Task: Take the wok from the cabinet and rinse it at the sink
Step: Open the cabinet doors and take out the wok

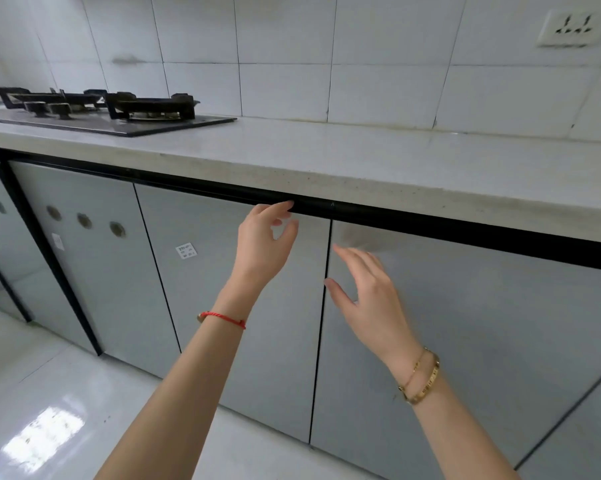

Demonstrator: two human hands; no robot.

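Grey cabinet doors run under the counter, all closed. My left hand (264, 237) is raised at the top edge of the middle door (223, 289), fingertips touching the black strip just under the countertop, fingers apart and holding nothing. My right hand (365, 292) hovers in front of the neighbouring door (465, 323), near the gap between the two doors, fingers spread and empty. The wok is hidden from view, and no sink is in view.
A pale stone countertop (361, 161) juts out above the doors. A black gas hob (98, 109) sits on it at the left. White wall tiles with a power socket (572, 27) rise behind. The glossy tiled floor (67, 393) lies below left.
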